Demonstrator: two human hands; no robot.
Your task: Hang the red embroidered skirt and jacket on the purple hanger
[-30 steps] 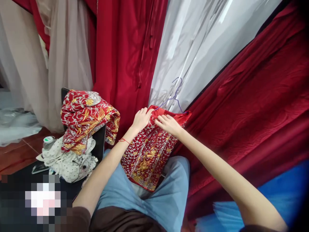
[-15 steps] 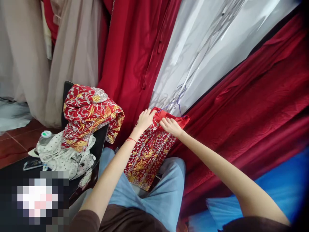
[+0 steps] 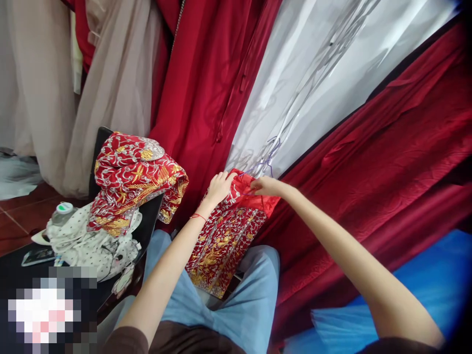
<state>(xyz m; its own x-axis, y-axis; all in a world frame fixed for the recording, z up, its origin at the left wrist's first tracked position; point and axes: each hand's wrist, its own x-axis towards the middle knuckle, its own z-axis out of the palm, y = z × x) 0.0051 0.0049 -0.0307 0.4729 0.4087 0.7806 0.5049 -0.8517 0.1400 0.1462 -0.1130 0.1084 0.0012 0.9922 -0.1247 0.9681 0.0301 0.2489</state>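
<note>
An embroidered red skirt [image 3: 224, 241], worked in gold and silver, hangs down between my knees from its plain red satin top. My left hand [image 3: 220, 188] is closed on the left end of that top edge. At the red satin on the other side, my right hand [image 3: 267, 187] is pinched on the cloth, its fingertips partly hidden. A thin purple hanger [image 3: 272, 156] shows just behind the top edge, partly covered by the fabric.
On my left a black chair [image 3: 153, 211] carries a folded embroidered red garment [image 3: 136, 172]. Beside it lie white dotted cloth [image 3: 92, 246], a bottle [image 3: 63, 212] and a phone [image 3: 39, 256]. Red drapes [image 3: 206, 73] hang ahead, and blue tulle [image 3: 342, 319] spreads at the lower right.
My right hand has turned and shifted slightly right along the top edge. The satin there now folds down at its right end. My left hand stays at its end.
</note>
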